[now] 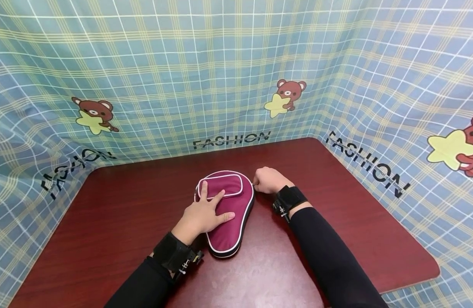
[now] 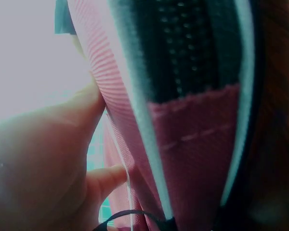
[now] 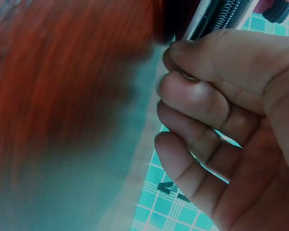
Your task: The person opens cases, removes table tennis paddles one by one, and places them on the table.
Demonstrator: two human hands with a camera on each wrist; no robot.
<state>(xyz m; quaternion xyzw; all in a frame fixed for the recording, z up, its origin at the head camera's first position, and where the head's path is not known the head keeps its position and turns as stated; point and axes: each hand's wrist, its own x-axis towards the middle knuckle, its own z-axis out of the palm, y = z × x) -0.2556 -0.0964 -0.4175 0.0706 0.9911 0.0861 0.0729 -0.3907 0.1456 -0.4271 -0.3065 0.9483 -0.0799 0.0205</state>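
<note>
A magenta table tennis paddle case (image 1: 225, 233) with white piping and black zippered sides lies flat on the table, its narrow end toward me. My left hand (image 1: 203, 214) rests on its top with fingers spread, across the small front pocket (image 1: 230, 185). At the case's right edge, my right hand (image 1: 270, 180) pinches a small zipper pull (image 3: 188, 76) between thumb and index finger; most of the pull is hidden. The right wrist view shows the zipper teeth (image 3: 227, 15) just beyond the thumb. In the left wrist view, the zipper track (image 2: 188, 48) ends at a stitched magenta piece (image 2: 195, 130).
The dark red wooden table (image 1: 355, 239) has rounded corners. A blue plaid curtain (image 1: 174, 94) with bears and lettering hangs behind it and along both sides. Black camera straps (image 1: 290, 197) circle both wrists.
</note>
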